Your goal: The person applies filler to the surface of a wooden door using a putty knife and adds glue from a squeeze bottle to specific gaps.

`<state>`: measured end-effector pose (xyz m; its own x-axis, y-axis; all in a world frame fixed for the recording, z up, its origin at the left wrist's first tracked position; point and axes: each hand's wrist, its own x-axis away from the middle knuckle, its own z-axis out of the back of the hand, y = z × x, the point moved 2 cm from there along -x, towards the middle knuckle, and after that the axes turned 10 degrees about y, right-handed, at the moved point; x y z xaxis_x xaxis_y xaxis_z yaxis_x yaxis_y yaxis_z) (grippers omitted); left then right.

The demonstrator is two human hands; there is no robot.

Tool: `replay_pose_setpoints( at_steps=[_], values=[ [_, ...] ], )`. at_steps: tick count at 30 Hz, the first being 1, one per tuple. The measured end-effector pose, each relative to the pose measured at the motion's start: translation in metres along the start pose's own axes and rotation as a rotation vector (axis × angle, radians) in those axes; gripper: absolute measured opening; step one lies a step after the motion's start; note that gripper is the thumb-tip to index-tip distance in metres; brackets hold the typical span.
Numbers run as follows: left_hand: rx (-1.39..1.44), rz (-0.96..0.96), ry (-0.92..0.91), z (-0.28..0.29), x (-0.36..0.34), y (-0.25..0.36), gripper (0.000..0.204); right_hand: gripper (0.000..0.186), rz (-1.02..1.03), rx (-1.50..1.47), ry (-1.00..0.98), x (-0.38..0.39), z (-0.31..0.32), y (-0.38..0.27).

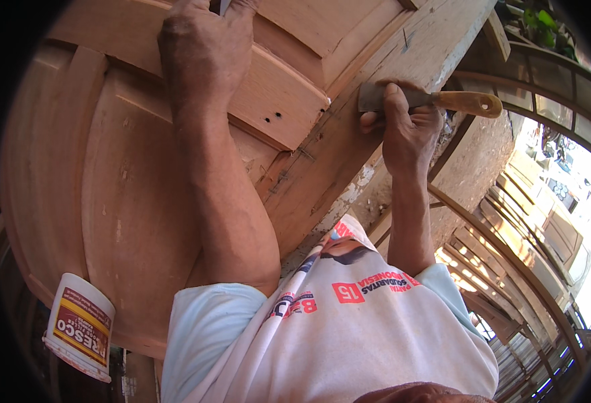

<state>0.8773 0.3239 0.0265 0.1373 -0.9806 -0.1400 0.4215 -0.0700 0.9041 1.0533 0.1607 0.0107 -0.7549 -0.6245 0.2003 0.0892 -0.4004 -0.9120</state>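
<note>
My right hand (409,134) grips a putty knife by its metal blade (373,98), with the thumb pressed on top. The knife's wooden handle (466,102) sticks out to the right. This hand is over a long wooden board (335,158), at the edge of a panelled wooden door (141,174). At the top edge of the view my left hand (205,50) is closed above the door's raised panels. A small piece of something pale and dark shows between its fingers, mostly cut off by the frame. Two dark holes mark the wooden rail (275,107) near my left wrist.
A white plastic tub (80,329) with a yellow and maroon label stands at the lower left beside the door. Several planks (497,269) and wooden frames lie to the right, in bright light. Green leaves (544,23) show at the top right.
</note>
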Motion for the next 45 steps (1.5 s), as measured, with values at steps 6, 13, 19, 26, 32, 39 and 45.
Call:
replay_pose_setpoints(
  at_steps=[6, 13, 19, 26, 32, 39, 45],
  values=[
    [-0.043, 0.042, -0.026, -0.003, -0.004, -0.004, 0.031, 0.021, -0.013, -0.03, 0.032, 0.006, -0.004, 0.001],
    [-0.04, -0.01, -0.003, -0.004, 0.002, -0.001, 0.03, 0.022, -0.093, -0.13, 0.008, 0.006, -0.002, 0.004],
    [0.07, 0.123, -0.069, -0.002, -0.012, -0.019, 0.029, 0.024, -0.039, -0.252, 0.12, 0.008, -0.004, 0.012],
    [-0.04, -0.058, 0.03, -0.004, 0.004, -0.001, 0.029, 0.024, -0.017, -0.085, 0.088, 0.008, -0.006, 0.004],
    [0.014, 0.022, 0.01, -0.001, 0.001, -0.002, 0.03, 0.024, 0.002, -0.061, 0.089, 0.01, -0.008, 0.004],
    [-0.055, -0.093, 0.059, -0.003, 0.004, 0.002, 0.03, 0.024, 0.013, -0.073, 0.115, 0.01, -0.009, 0.006],
    [-0.039, 0.038, -0.02, 0.0, -0.005, -0.004, 0.03, 0.022, 0.022, -0.058, 0.118, 0.01, -0.01, 0.006]
  ],
)
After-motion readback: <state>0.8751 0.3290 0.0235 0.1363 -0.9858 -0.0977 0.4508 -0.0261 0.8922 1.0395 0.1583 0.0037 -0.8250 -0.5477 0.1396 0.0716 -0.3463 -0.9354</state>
